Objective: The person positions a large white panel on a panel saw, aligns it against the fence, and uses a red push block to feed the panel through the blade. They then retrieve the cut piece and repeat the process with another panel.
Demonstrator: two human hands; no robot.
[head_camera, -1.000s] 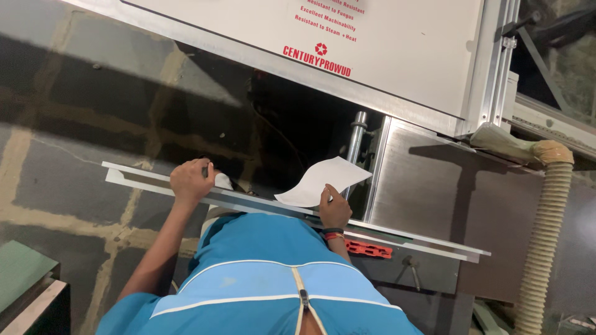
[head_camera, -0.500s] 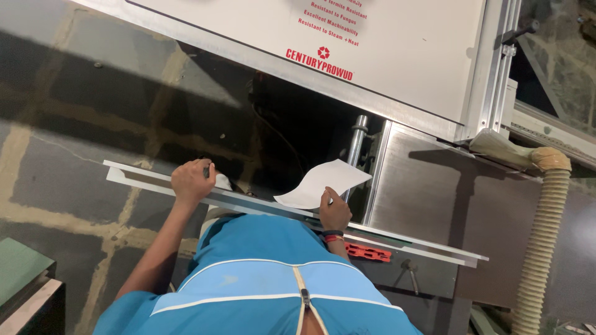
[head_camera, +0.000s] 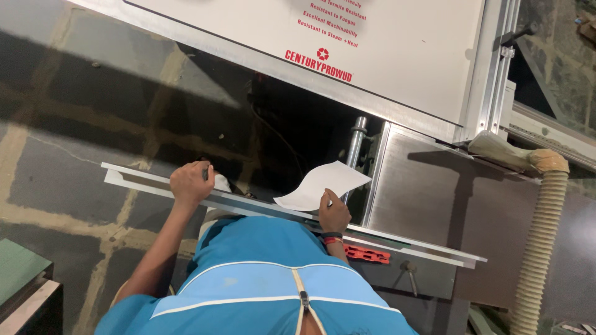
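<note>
White laminate faced the strip you held, a long narrow piece that ran level across your front from far left to lower right. Your left hand sat on top of it near the left end, fingers curled over the far edge and closed on it, which kept that end from tipping. Your right hand gripped the strip further along, at about its middle, and the same fingers pinched the near corner of a sheet of paper, so the sheet stood out over the dark gap behind. With your hands spread apart like that, the piece stayed balanced and straight. A dark, slim object showed at your left fingers; whether it was a pen, you could not tell from this view.

You held the strip just in front of the machine, below the big white board that lay on its table. A ribbed hose ran down the machine's right side. A red part sat under the strip. No bin, tray or box showed, so nothing was held in any container. A green-topped bench stood at your lower left.
</note>
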